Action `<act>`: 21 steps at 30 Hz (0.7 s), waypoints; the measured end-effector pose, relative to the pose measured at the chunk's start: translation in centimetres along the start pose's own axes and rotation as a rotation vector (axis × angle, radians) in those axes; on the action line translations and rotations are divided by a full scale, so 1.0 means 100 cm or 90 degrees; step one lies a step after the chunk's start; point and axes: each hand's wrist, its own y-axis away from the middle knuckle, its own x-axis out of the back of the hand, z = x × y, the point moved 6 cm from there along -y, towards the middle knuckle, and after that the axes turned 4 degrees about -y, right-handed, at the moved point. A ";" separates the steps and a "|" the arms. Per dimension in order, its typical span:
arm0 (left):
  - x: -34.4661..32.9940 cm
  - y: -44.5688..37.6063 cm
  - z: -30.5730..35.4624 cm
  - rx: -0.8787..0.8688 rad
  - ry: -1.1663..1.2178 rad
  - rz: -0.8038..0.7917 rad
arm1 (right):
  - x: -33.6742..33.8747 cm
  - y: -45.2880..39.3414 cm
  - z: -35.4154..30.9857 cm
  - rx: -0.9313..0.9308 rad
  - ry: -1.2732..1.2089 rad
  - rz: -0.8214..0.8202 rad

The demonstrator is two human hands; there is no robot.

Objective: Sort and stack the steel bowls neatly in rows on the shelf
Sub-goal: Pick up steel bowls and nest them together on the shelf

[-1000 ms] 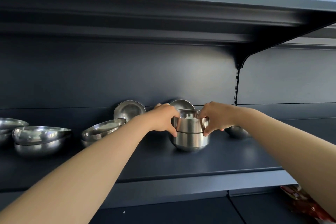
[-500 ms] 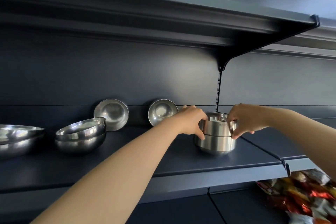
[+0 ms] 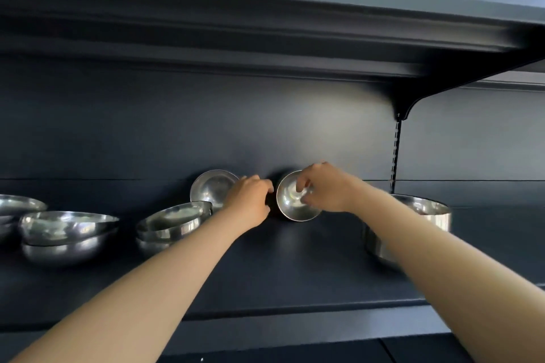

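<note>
Two small steel bowls lean on edge against the back panel of the dark shelf (image 3: 295, 268). My right hand (image 3: 327, 190) pinches the right leaning bowl (image 3: 290, 206) at its upper rim, fingers inside it. My left hand (image 3: 250, 200) is curled in the gap between that bowl and the left leaning bowl (image 3: 211, 187); whether it grips either one is unclear. A stack of deep steel bowls (image 3: 424, 214) stands to the right, partly hidden by my right forearm. Nested shallow bowl stacks (image 3: 174, 222) (image 3: 66, 234) sit to the left.
Another shallow bowl (image 3: 14, 208) is cut off at the far left edge. The upper shelf (image 3: 265, 23) hangs low overhead, held by a bracket (image 3: 402, 109) on a slotted upright. Bare shelf surface lies between the stacks and along the front.
Both hands have let go of the deep bowl stack, which now stands at the right. They moved left and back to the small leaning bowl. The camera view shifted left.
</note>
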 end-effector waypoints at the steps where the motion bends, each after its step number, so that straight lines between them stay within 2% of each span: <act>1: -0.006 -0.002 -0.006 0.014 -0.007 -0.009 | -0.013 -0.010 0.003 -0.050 -0.023 0.028; 4: -0.022 -0.011 -0.011 0.022 -0.111 0.001 | -0.043 -0.030 0.019 -0.172 -0.050 0.107; 6: -0.026 -0.023 -0.007 -0.008 -0.205 0.029 | -0.053 -0.040 0.033 -0.223 0.001 0.127; 10: -0.038 -0.050 0.005 -0.100 -0.312 0.018 | -0.054 -0.059 0.056 -0.241 0.135 0.105; 16: -0.075 -0.067 0.022 -0.249 -0.378 -0.030 | -0.069 -0.077 0.083 -0.306 0.070 0.049; 21: -0.103 -0.072 0.021 -0.252 -0.361 -0.069 | -0.080 -0.080 0.091 -0.337 0.031 0.053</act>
